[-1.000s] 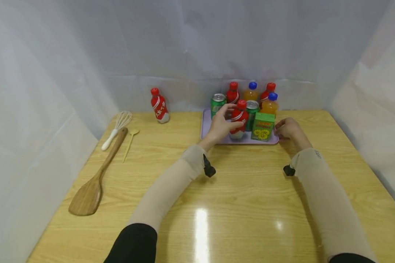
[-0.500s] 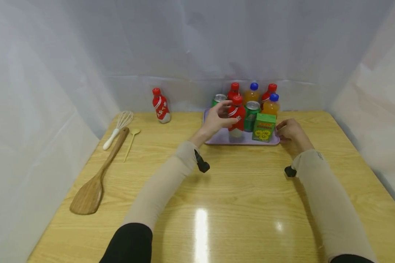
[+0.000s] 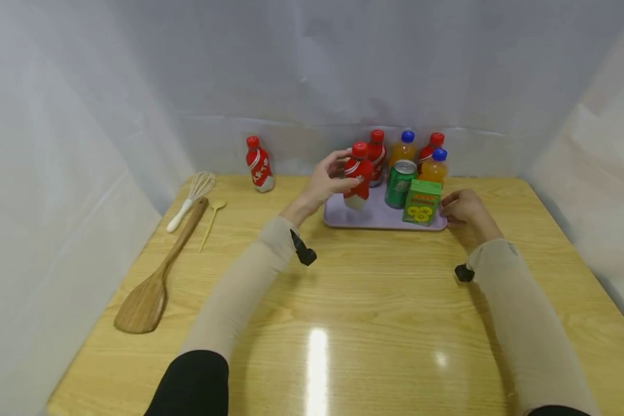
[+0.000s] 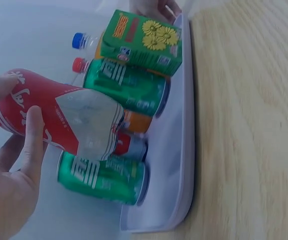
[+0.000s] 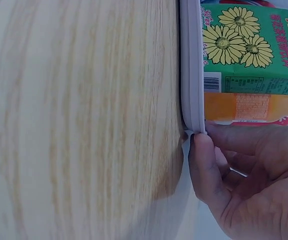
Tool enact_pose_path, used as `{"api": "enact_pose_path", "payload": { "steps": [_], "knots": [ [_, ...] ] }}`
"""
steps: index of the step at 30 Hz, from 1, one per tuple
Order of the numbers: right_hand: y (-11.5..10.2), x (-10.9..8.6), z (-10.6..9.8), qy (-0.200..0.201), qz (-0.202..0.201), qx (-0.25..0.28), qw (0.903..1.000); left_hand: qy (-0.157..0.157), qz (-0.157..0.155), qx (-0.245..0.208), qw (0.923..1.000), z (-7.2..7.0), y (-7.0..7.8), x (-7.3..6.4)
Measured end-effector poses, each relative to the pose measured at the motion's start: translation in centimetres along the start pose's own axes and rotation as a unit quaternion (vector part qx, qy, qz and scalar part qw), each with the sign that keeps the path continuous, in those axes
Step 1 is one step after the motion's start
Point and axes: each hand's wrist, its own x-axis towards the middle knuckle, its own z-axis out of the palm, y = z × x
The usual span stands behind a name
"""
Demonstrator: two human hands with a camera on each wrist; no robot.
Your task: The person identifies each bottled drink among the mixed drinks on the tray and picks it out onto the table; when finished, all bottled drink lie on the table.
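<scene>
My left hand (image 3: pixel 319 184) grips a red-capped bottle (image 3: pixel 359 170) with a red label and pale base. It is raised over the left part of the lilac tray (image 3: pixel 351 219), slightly tilted. In the left wrist view, the bottle's base (image 4: pixel 96 117) overlaps two green cans (image 4: pixel 104 179) standing behind it. At the tray's right end, my right hand (image 3: pixel 467 209) pinches the rim; the right wrist view has thumb and finger on the tray corner (image 5: pixel 196 117). On the tray stand a green drink carton (image 3: pixel 422 203), blue-capped orange drink bottles (image 3: pixel 403 151) and more red-capped bottles (image 3: pixel 377 155).
Another red-labelled bottle (image 3: pixel 260 164) stands at the table's back left. A whisk (image 3: pixel 189 202), a yellow spoon (image 3: pixel 211 226) and a wooden spatula (image 3: pixel 151 294) lie along the left side. A pale sheet (image 3: pixel 312 69) hangs behind the table (image 3: pixel 374 323).
My left hand has lifted the bottle and carried it left, away from the green can beside the carton. The right hand has stayed at the tray rim. The view has shifted slightly.
</scene>
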Motion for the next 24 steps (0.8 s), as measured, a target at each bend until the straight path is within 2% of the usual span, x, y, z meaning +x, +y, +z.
{"api": "enact_pose_path", "payload": {
  "steps": [8, 14, 24],
  "knots": [
    [0.0, -0.1, 0.0, 0.001, 0.003, -0.009, 1.0000, 0.041, 0.006, 0.014, 0.9991, -2.6, -0.2, -0.4],
    [0.1, 0.1, -0.1, 0.005, 0.004, -0.014, 0.9999, 0.077, -0.006, 0.027, 0.9966, -4.6, -0.4, -0.7],
    [0.3, 0.2, -0.1, 0.005, -0.003, -0.005, 1.0000, 0.170, -0.025, 0.072, 0.9825, -7.1, -1.5, -0.8]
  ]
}}
